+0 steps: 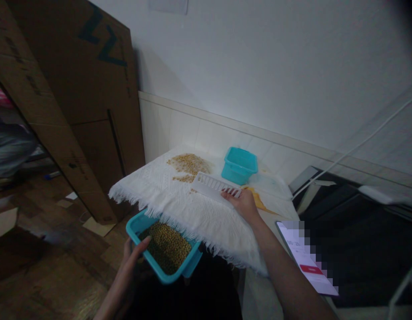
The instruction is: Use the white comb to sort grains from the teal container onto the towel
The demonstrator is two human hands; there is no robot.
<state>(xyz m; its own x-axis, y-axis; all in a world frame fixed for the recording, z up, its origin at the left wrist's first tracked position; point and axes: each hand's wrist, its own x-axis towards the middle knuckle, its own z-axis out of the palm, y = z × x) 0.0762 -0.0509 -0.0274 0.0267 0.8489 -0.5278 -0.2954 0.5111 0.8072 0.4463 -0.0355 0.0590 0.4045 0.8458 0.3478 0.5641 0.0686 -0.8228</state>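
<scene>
My left hand (131,254) grips the near left rim of a teal plastic container (166,279), thumb over the edge. Inside lie yellow soybeans (172,242) and smaller dark green beans (155,249). The container is held just below the table's front edge, partly under the fringe of a white cloth (152,184). My right hand (244,204) is closed around the right end of a white slotted plastic tray (207,189), held low over the cloth. Beyond the tray's left end, a pile of yellow beans (189,162) is spread on the cloth.
A second teal container (239,166) stands at the back near the wall. Right of it are a clear plastic lid (272,186) and a yellow-orange piece (257,198). A lit tablet or phone (306,260) lies at right. A large cardboard box (102,111) stands left of the table.
</scene>
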